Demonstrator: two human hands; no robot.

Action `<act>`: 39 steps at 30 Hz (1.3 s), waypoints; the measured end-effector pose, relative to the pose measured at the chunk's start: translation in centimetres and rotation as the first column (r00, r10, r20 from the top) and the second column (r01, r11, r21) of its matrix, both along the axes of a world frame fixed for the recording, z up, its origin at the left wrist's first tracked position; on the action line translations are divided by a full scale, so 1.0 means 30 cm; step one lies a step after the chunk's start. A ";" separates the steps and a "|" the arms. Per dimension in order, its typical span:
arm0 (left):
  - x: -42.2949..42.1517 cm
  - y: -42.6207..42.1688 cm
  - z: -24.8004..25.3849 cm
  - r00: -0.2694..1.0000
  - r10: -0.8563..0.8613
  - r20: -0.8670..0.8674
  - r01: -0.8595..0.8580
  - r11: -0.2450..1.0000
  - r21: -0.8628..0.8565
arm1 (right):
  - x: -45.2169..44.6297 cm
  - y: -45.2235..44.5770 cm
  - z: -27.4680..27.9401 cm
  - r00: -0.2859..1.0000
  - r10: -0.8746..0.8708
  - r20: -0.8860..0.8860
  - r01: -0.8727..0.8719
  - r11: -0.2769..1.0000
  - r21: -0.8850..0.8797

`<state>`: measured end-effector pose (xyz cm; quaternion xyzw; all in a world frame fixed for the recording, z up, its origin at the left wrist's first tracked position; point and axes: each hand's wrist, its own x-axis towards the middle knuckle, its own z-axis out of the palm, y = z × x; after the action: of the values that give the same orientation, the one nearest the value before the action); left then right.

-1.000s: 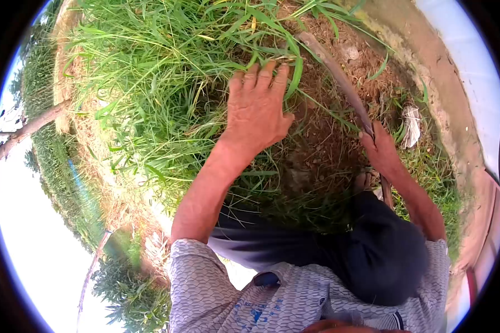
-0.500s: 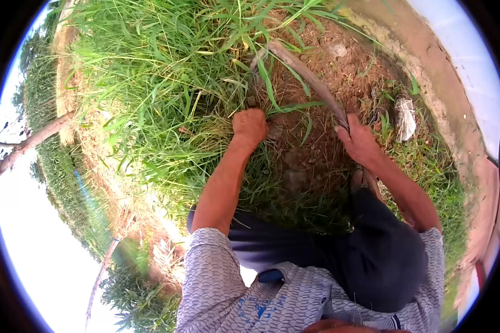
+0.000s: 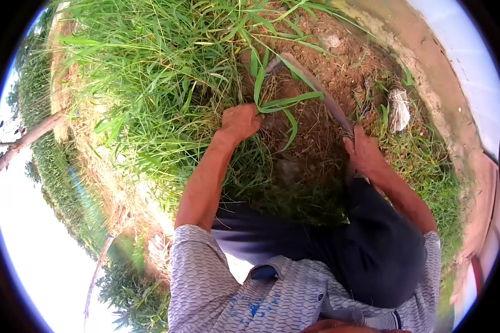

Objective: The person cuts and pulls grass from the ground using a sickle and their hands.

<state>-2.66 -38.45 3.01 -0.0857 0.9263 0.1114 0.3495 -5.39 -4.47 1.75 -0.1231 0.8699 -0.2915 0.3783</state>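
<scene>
- The left hand is curled into a fist at the edge of the tall green grass, and it looks squeezed around some stems. Long leaves poke out by the fist. The fingertips are hidden, so I cannot tell how many stems are in there.
- The right hand is wrapped around the bent wooden handle of a tool. The handle leans away over the brown dirt. Its far end is just past the left fist, with a bit of grey metal there, partly behind leaves.
- To do this well, I think the fist should hold the stems snug and pull them a little tight, because loose grass bends and slips.
- The grey end should stay low, near the roots, and away from the knuckles and the dark trousers (it may be sharp, but I cannot see its edge).
- Short, slow pulls seem safer than one big swing.
- For holders, I cannot make out any basket, bag or box. A white bunch, like strings tied together, lies on the ground beyond the right hand.
</scene>
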 end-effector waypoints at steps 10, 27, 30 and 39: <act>0.145 -0.082 0.153 0.967 -0.252 -0.039 0.255 0.958 0.133 | 0.263 0.450 0.167 0.995 -0.028 0.100 0.021 0.997 0.077; 0.646 -0.449 0.013 0.997 -0.061 0.049 0.064 0.996 -0.057 | -0.002 -0.126 0.031 0.994 0.110 -0.011 -0.111 0.986 -0.121; 0.634 -0.425 0.046 0.999 0.012 0.053 -0.009 0.998 -0.061 | -0.073 -0.284 -0.052 0.975 0.185 -0.124 -0.200 0.972 -0.120; 0.610 -0.453 0.037 0.967 -0.069 0.247 0.055 0.996 0.064 | -0.008 -0.117 -0.025 0.981 0.192 0.019 -0.191 0.981 -0.042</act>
<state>15.62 -52.04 4.11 -0.0599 0.8739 0.1151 0.4686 -5.64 -8.00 1.00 -0.2105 0.8436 -0.2723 0.4121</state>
